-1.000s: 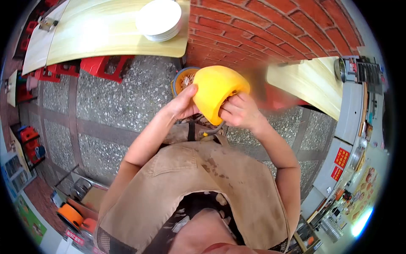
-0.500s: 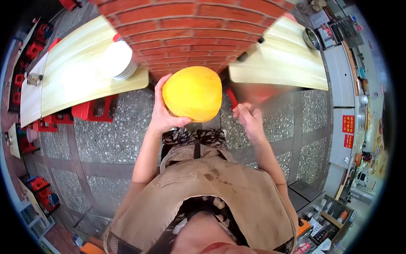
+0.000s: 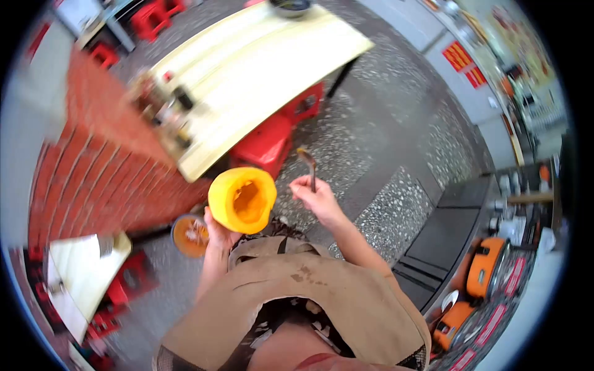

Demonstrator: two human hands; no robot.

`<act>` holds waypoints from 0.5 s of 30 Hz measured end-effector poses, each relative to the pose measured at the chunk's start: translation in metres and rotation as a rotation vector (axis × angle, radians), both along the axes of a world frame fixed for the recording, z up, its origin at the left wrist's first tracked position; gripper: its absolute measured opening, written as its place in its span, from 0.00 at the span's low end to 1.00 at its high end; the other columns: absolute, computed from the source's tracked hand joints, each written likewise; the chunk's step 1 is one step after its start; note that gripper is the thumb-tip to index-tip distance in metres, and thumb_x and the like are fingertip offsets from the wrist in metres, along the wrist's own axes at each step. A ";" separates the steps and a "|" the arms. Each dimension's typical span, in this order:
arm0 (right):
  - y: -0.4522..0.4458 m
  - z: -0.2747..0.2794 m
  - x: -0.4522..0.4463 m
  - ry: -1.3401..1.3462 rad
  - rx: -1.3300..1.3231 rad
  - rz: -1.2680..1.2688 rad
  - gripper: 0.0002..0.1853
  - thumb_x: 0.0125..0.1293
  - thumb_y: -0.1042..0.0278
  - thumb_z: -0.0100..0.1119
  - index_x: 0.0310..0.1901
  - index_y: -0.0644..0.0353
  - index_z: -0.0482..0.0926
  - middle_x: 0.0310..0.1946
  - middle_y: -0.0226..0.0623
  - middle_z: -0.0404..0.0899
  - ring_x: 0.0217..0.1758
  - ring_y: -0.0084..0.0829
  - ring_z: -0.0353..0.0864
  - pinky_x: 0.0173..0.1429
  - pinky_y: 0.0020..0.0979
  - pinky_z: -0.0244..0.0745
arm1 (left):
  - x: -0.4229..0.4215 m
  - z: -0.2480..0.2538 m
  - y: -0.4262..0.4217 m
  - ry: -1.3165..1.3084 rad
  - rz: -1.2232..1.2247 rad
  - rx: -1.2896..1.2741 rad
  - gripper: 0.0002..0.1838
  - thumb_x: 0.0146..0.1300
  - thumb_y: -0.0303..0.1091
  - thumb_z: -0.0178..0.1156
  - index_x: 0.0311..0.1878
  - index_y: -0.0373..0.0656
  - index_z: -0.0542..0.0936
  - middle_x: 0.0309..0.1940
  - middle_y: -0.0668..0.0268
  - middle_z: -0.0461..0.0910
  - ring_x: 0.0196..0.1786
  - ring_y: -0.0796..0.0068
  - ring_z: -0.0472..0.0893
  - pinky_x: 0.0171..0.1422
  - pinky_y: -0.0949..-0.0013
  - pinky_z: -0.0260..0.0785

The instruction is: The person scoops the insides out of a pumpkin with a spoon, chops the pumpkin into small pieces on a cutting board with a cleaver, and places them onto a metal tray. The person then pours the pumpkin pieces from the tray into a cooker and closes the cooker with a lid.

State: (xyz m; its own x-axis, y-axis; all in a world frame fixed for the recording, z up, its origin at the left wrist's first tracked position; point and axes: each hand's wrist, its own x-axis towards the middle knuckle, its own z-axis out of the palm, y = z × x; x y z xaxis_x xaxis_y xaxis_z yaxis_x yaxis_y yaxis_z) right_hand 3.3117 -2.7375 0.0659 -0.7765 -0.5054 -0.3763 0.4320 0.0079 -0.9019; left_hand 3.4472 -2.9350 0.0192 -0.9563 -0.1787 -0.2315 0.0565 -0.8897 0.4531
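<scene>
1. Left hand (image 3: 218, 234): grip closed around the side and underside of the yellow squash (image 3: 223, 201). The squash is held in the air, beside the near corner of the bench (image 3: 260, 68).
2. Squash opening (image 3: 250, 201): faces the camera; the orange hollow is exposed.
3. Right hand (image 3: 318, 198): grip pinches the slim utensil (image 3: 312, 172), yellow tip upward. The utensil is outside the hollow, apart from the squash; by judgement, no scraping is under way.
4. Round container (image 3: 176, 230): stands near the left hand, pale scraps (image 3: 197, 234) inside.
</scene>
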 end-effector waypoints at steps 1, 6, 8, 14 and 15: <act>0.018 0.003 -0.013 0.002 0.009 -0.047 0.08 0.61 0.65 0.60 0.39 0.58 0.77 0.26 0.27 0.77 0.21 0.12 0.65 0.23 0.15 0.57 | -0.021 0.003 0.013 -0.011 -0.030 0.007 0.45 0.54 0.72 0.48 0.68 0.50 0.60 0.66 0.62 0.61 0.67 0.57 0.63 0.69 0.49 0.55; 0.087 -0.025 -0.094 0.243 0.090 -0.314 0.08 0.58 0.66 0.63 0.29 0.60 0.75 0.26 0.26 0.74 0.29 0.14 0.69 0.35 0.21 0.66 | -0.133 0.014 0.049 0.065 -0.183 0.021 0.42 0.55 0.69 0.50 0.67 0.53 0.60 0.66 0.64 0.62 0.66 0.58 0.63 0.68 0.47 0.58; 0.113 -0.023 -0.130 0.409 0.025 -0.423 0.07 0.57 0.68 0.62 0.30 0.61 0.75 0.30 0.27 0.74 0.29 0.14 0.68 0.35 0.21 0.67 | -0.184 -0.002 0.054 0.113 -0.236 -0.528 0.42 0.56 0.69 0.50 0.67 0.54 0.60 0.66 0.64 0.61 0.67 0.58 0.63 0.67 0.47 0.58; 0.208 -0.035 -0.208 0.270 0.044 -0.696 0.09 0.58 0.71 0.61 0.39 0.64 0.79 0.33 0.29 0.78 0.33 0.17 0.74 0.39 0.22 0.70 | -0.354 -0.028 0.113 0.280 -0.592 -0.377 0.43 0.54 0.70 0.51 0.68 0.55 0.59 0.66 0.62 0.60 0.66 0.52 0.63 0.65 0.41 0.60; 0.221 -0.036 -0.218 0.217 0.044 -0.797 0.09 0.57 0.69 0.61 0.38 0.63 0.80 0.30 0.28 0.79 0.32 0.17 0.75 0.36 0.23 0.70 | -0.380 -0.027 0.130 0.206 -0.631 -0.087 0.43 0.53 0.70 0.52 0.67 0.55 0.60 0.66 0.61 0.60 0.65 0.51 0.63 0.64 0.39 0.60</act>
